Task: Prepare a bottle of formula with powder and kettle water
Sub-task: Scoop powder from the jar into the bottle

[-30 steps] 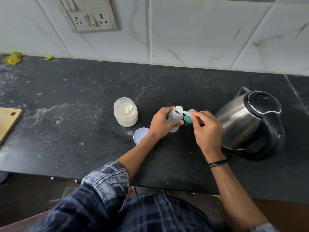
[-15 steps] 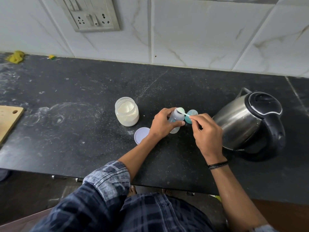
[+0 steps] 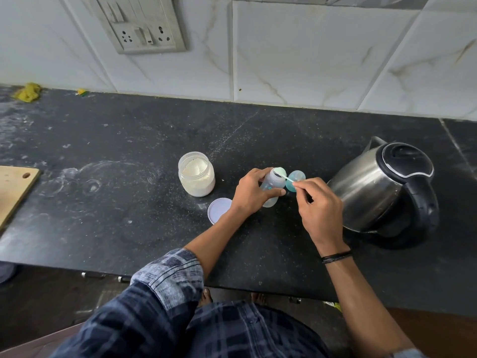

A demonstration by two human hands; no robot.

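Observation:
A small clear baby bottle (image 3: 274, 182) stands on the black counter, and my left hand (image 3: 254, 191) grips its side. My right hand (image 3: 318, 205) pinches the handle of a small scoop (image 3: 282, 176) whose bowl sits tipped over the bottle's open mouth. An open jar of white formula powder (image 3: 196, 174) stands to the left of the bottle, with its white lid (image 3: 219, 210) lying flat in front. The teal bottle cap (image 3: 295, 180) rests just right of the bottle. A steel kettle with a black lid and handle (image 3: 382, 187) stands at the right.
A wooden cutting board (image 3: 16, 188) lies at the counter's left edge. A wall socket panel (image 3: 140, 25) sits on the tiled wall behind. Yellow scraps (image 3: 28, 92) lie at the back left. Powder dusts the black counter (image 3: 103, 202).
The scoop's bowl has turned over the bottle's mouth, and my right hand has shifted slightly. The bottle, jar and kettle stay in place.

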